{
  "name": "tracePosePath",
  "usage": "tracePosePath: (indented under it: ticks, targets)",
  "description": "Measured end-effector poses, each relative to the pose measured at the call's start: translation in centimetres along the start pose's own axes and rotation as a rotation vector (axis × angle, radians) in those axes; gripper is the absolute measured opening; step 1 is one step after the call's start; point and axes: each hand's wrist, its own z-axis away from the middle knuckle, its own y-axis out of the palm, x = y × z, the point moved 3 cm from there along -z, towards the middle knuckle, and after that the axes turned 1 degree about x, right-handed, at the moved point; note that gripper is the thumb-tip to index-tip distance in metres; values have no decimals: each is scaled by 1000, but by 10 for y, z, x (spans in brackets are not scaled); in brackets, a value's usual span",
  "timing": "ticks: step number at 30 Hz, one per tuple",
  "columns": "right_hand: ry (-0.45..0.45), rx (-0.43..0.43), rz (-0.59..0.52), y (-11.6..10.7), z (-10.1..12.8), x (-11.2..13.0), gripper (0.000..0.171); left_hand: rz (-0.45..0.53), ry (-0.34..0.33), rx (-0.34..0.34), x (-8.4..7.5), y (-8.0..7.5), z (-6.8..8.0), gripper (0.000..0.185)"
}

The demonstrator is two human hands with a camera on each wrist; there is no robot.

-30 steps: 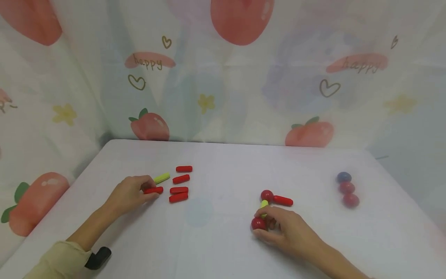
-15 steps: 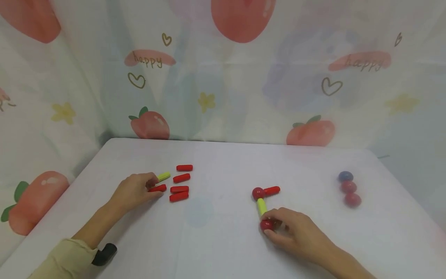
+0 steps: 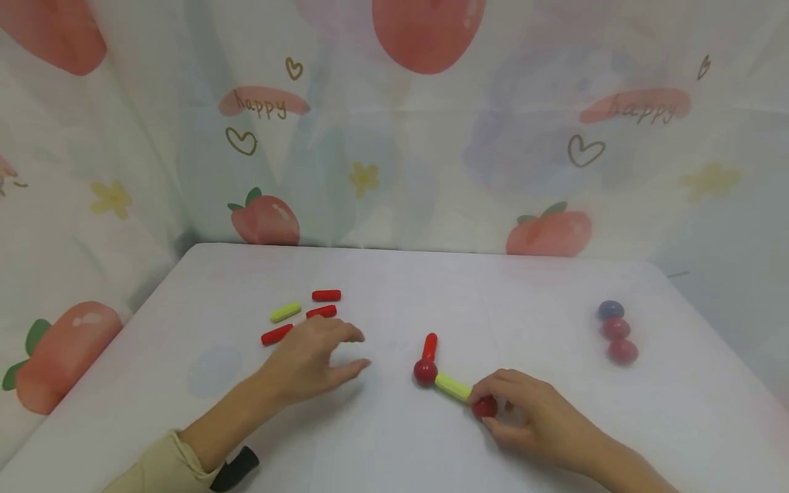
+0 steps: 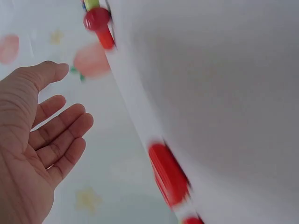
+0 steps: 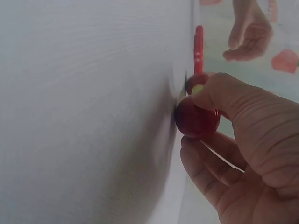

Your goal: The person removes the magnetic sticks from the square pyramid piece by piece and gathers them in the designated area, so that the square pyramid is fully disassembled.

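My right hand (image 3: 530, 419) pinches a glossy red ball (image 3: 485, 407) between thumb and fingers. From that ball a yellow-green stick (image 3: 453, 388) runs to a second red ball (image 3: 425, 372), and a red stick (image 3: 430, 346) points away from the second ball. In the right wrist view the gripped ball (image 5: 196, 119) sits close at the white tabletop. My left hand (image 3: 311, 363) is in the air left of this joined piece, fingers spread from the thumb and nothing in its grasp. Behind it lie loose red sticks (image 3: 327, 295), partly hidden by the hand.
A loose yellow-green stick (image 3: 285, 312) and another red stick (image 3: 277, 335) lie at the left. Toward the right edge of the white table (image 3: 542, 301) stand a blue ball (image 3: 611, 310) and two red balls (image 3: 622, 351) in a row. A printed curtain (image 3: 431, 157) hangs behind.
My right hand has turned the joined balls and sticks so the far end swings left toward the middle. My left hand has left the red stick at the left and moved right.
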Motion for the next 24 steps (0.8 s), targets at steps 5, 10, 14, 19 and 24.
tracePosePath:
  ticks: [5,10,14,19,24]
  targets:
    - [-86,8,-43,1,-2,1,41,98,159,92,-45,26,-17,35]
    - [-123,-22,-109,3,-5,0,43,106,244,167,-67,50,-31,31]
    - [-75,-50,-141,4,-7,-4,39,118,184,271,-70,62,-40,29]
    - [-40,-83,-148,4,-8,-7,36,144,126,307,-69,69,-47,26]
    - [-2,-76,-192,6,-11,-6,34,191,81,309,-67,71,-49,16]
